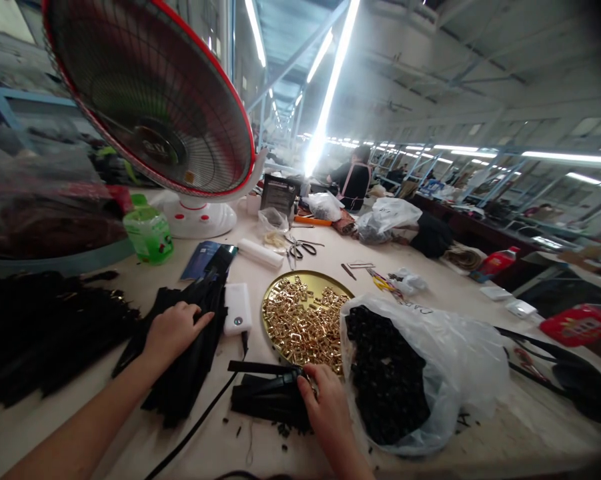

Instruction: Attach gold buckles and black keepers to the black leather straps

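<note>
My left hand lies on a bundle of black straps near the table's middle left, fingers curled onto the top strap. My right hand is closed on the end of a black strap lying over a small stack of straps in front of me. Just beyond that hand sits a round gold tray heaped with small gold metal buckles. To the right, an open clear plastic bag holds a mass of small black parts.
A red-rimmed fan stands at the back left beside a green bottle. A white power bank with a black cable, scissors, a large pile of black straps and red bottles are on the table. A person works farther back.
</note>
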The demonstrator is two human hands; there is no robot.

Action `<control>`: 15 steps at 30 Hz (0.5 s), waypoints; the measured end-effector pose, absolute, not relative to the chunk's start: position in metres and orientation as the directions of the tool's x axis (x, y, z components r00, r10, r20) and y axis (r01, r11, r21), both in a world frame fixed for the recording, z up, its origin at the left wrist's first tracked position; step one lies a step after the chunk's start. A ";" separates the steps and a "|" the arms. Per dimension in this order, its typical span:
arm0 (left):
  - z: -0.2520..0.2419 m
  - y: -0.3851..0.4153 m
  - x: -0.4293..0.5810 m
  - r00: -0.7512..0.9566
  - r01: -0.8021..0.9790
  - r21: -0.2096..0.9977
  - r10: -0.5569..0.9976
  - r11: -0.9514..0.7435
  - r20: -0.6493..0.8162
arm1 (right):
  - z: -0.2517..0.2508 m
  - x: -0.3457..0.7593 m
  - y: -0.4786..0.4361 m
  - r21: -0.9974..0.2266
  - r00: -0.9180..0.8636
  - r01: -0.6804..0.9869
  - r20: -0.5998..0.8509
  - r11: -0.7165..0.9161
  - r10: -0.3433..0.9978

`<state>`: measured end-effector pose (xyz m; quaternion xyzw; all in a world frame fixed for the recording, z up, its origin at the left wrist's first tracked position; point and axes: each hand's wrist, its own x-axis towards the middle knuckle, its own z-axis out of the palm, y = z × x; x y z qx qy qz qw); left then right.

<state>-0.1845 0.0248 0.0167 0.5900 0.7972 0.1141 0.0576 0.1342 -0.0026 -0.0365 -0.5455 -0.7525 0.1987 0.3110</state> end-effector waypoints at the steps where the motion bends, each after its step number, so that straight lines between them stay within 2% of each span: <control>1: 0.014 0.029 -0.182 -0.306 0.927 0.243 0.950 0.285 0.055 | -0.036 0.134 -0.003 -0.643 -0.219 0.688 0.255 0.335 0.942; 5: 0.006 0.045 -0.175 -0.333 0.914 0.268 0.941 0.306 0.061 | -0.033 0.144 -0.003 -0.656 -0.212 0.680 0.251 0.327 0.945; 10: 0.019 0.047 -0.159 -0.277 0.879 0.415 0.960 0.235 0.045 | -0.026 0.169 0.003 -0.727 -0.097 0.633 0.266 0.266 0.959; 13: 0.034 0.030 -0.127 -0.068 0.804 0.590 0.997 0.071 -0.028 | -0.018 0.170 0.003 -0.845 -0.029 0.494 0.219 0.205 0.975; 15: 0.039 0.015 -0.100 0.216 0.610 0.792 0.962 0.002 -0.169 | -0.013 0.164 0.000 -0.939 -0.023 0.311 0.144 0.144 0.989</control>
